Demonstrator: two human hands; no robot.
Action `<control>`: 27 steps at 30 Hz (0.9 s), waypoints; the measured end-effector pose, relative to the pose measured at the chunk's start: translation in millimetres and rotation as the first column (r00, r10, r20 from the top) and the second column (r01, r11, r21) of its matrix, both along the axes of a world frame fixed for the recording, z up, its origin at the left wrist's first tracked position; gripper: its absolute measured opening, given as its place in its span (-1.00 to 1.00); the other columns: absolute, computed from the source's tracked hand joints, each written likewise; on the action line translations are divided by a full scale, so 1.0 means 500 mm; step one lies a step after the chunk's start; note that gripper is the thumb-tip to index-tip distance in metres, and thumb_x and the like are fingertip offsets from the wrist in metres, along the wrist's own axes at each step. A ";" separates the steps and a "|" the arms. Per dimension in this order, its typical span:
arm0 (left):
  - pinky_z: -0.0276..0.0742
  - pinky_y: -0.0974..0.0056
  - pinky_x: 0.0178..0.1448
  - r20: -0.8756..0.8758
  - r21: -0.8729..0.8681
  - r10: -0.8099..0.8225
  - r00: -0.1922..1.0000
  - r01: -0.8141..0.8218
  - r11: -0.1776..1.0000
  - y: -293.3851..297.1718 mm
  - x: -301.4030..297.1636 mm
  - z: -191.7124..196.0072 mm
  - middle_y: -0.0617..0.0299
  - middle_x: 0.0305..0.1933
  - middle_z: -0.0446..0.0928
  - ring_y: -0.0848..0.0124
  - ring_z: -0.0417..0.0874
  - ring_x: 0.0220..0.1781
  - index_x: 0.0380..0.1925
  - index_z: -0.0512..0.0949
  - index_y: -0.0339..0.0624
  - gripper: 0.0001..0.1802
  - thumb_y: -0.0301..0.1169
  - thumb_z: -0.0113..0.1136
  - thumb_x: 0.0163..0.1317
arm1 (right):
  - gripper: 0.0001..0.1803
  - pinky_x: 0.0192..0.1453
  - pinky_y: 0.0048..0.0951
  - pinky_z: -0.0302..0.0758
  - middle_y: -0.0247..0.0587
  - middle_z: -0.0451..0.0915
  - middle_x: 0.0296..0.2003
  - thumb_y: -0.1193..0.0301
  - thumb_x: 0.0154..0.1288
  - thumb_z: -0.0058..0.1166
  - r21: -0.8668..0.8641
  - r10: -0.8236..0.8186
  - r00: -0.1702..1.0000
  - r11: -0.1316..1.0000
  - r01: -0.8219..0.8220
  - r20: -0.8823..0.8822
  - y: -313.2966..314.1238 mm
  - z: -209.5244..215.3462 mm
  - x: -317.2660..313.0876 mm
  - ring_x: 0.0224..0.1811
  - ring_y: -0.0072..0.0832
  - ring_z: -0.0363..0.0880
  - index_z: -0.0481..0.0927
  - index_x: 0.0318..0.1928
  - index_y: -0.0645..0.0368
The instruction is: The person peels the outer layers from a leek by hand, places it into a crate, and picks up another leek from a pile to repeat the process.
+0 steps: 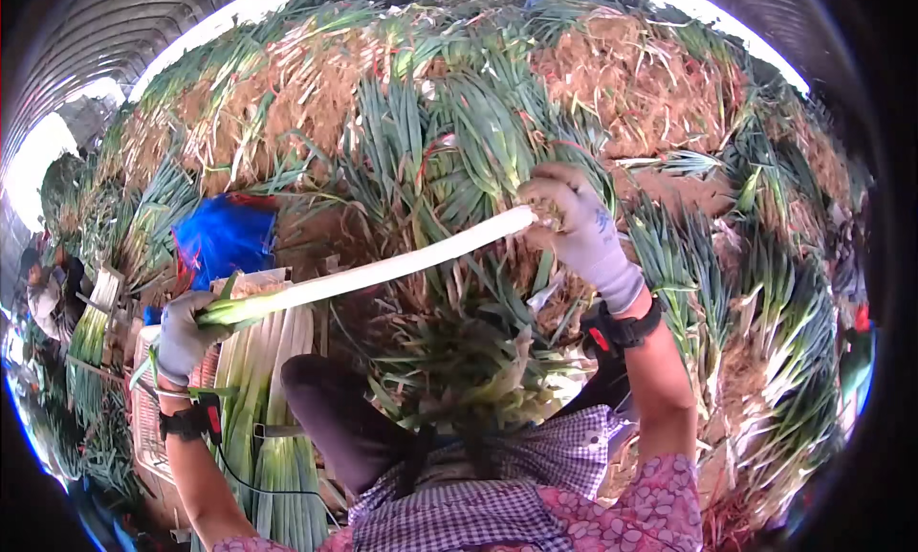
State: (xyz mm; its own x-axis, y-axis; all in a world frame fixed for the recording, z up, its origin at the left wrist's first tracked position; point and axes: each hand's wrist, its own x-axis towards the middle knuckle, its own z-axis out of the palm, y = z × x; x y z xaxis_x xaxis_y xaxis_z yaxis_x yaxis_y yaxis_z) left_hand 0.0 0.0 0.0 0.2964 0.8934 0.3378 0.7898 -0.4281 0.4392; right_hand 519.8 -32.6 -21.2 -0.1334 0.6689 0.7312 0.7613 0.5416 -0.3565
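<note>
A long green onion (402, 268) with a bare white shaft stretches slantwise in front of me, its root end higher and to the right. My left hand (185, 334), in a grey glove, is closed around its green end. At the root end, the fingers of my right hand (580, 229), also gloved, are closed on the shaft's tip and the roots. Below the left end of the onion lies a stack of stripped green onions (268, 389), white shafts side by side and leaves toward me. Leafy scraps (469, 370) cover the ground between my knees.
A blue plastic bag (225, 236) sits beyond my left hand, and a pale plastic basket (150, 428) stands beside my left forearm. Heaps of unstripped green onions with brown roots (631, 83) bank up ahead and to the right (775, 361). Another person (48, 294) works at far left.
</note>
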 end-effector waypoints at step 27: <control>0.39 0.35 -0.36 0.071 -0.425 -0.115 0.991 0.134 0.895 0.014 0.002 0.013 0.18 -0.59 0.47 0.52 0.45 -0.48 -0.44 0.58 -0.40 -0.59 -0.46 0.42 -0.42 | -0.69 -0.16 -0.32 0.54 -0.20 0.50 -0.07 0.62 -0.10 0.19 0.192 0.011 1.000 0.981 -0.013 0.015 0.028 -0.018 -0.019 -0.14 -0.19 0.56 0.49 -0.28 0.08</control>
